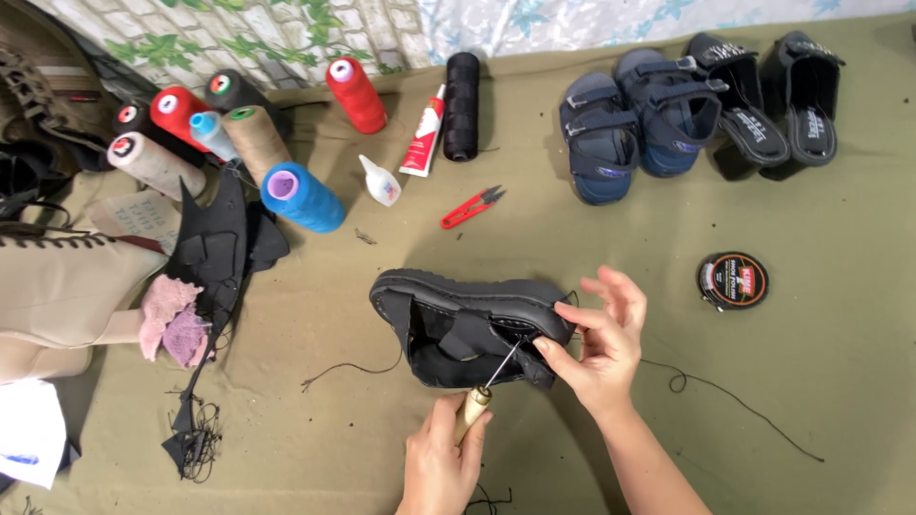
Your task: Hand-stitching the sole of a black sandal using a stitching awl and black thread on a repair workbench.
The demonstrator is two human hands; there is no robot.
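Observation:
A black sandal (458, 310) lies on its side on the olive cloth, sole away from me, straps toward me. My left hand (441, 465) grips a wooden-handled awl (474, 408); its metal needle points up into the strap near the heel. My right hand (599, 339) pinches the sandal's heel edge between thumb and forefinger, the other fingers spread. A black thread (739, 405) trails from the sandal past my right wrist to the right.
Several thread spools (303, 197) lie at the upper left, with a black spool (461, 92), a glue tube (424, 133), a small white bottle (382, 181) and red snips (470, 207). Blue sandals (630, 119), black sandals (773, 95), a polish tin (732, 280). Black scraps (215, 248) lie left.

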